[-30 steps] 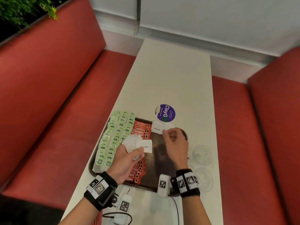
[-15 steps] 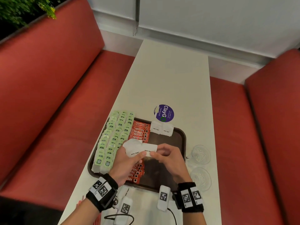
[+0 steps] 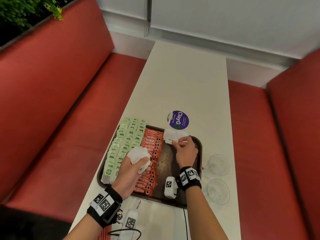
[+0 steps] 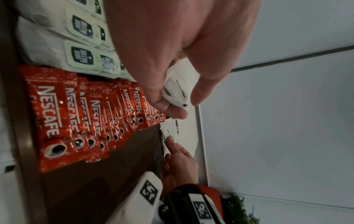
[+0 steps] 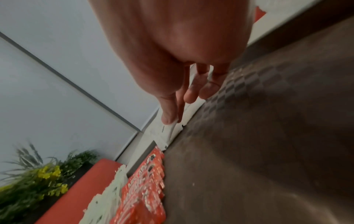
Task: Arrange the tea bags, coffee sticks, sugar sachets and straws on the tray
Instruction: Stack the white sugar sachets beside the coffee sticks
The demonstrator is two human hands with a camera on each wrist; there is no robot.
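Observation:
A dark brown tray [image 3: 199, 149] holds columns of green tea bags [image 3: 126, 144] on its left side and a row of red coffee sticks [image 3: 150, 153] beside them. My left hand [image 3: 142, 163] hovers over the coffee sticks and grips a bunch of white sugar sachets [image 3: 138, 155], which shows between thumb and fingers in the left wrist view [image 4: 178, 86]. My right hand [image 3: 176, 142] pinches one sugar sachet [image 3: 170, 140] against a small pile of sachets [image 3: 173, 134] at the tray's far edge. Thumb and forefinger [image 5: 168, 119] lie on that sachet.
Two glass dishes [image 3: 218, 164] [image 3: 218, 191] stand on the table right of the tray. A purple round sticker [image 3: 178, 120] lies just beyond it. A loose sachet [image 3: 138, 205] and a cable lie near the front edge. Red benches flank the narrow table.
My right hand drew back to the left hand, took one sachet from the bunch, and has carried it forward to the pile at the tray's far edge. The left hand stayed roughly in place.

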